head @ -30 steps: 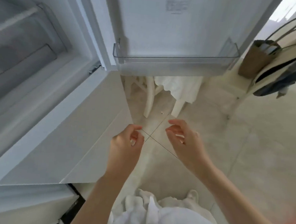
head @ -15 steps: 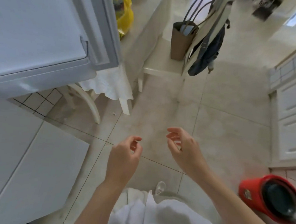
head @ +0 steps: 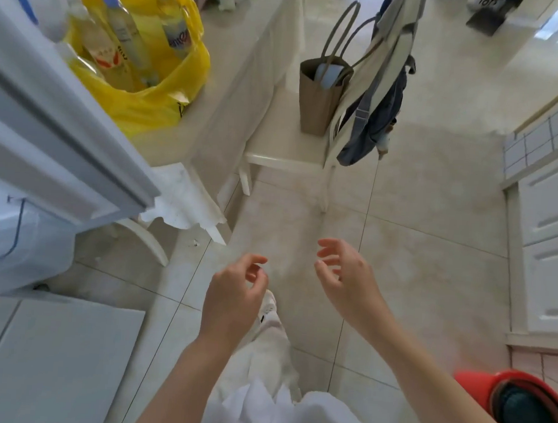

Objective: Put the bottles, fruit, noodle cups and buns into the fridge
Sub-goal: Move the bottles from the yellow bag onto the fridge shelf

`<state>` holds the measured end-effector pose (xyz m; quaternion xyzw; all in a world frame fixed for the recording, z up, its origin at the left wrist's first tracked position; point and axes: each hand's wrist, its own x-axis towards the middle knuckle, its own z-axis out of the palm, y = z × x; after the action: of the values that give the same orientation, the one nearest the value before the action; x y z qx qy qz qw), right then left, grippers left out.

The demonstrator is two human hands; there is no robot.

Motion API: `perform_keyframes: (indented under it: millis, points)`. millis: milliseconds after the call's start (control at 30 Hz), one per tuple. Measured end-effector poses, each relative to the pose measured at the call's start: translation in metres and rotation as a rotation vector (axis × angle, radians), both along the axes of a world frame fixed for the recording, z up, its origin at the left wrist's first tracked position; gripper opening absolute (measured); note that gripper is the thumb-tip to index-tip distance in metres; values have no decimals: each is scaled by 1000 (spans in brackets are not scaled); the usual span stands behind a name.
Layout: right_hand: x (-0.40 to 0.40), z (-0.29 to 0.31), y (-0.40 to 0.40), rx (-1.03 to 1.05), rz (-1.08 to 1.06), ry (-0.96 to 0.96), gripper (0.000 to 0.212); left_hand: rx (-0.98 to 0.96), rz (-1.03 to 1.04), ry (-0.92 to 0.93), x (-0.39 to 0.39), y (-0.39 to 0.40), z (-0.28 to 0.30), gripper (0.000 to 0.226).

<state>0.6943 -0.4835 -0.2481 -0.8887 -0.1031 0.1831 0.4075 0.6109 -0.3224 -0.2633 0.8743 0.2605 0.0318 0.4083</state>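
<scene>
Yellow bag [head: 153, 105] of bottles [head: 125, 35] — far beyond left hand [head: 233, 300]

Bottles [head: 125, 35] stand in a bag [head: 154, 99] on the surface [head: 227, 77]; right of it, a tote [head: 316, 105] sits on a chair [head: 285, 146].

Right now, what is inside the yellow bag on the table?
Several clear bottles with blue caps stand in the yellow bag. Whatever lies beneath them is hidden by the bag's plastic.
</scene>
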Motion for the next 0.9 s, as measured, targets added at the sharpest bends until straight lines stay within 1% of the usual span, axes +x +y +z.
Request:
perform_keyframes:
  millis: [200,367,633,700,900]
  points:
    - [110,3,61,-6,82,-32,29,20,39,-9,105,54,2,20]
    - [195,7,110,36,156,-99,27,7,103,-29,180,96,4,21]
    - [318,-2,146,36,306,-96,27,-18,258,-13,280,120,-2,18]
    - [350,-5,152,25,373,-83,28,-14,319,-22,305,120,-4,18]
    - [429,2,164,-2,656,-72,30,-61,602,-78,362,103,0,16]
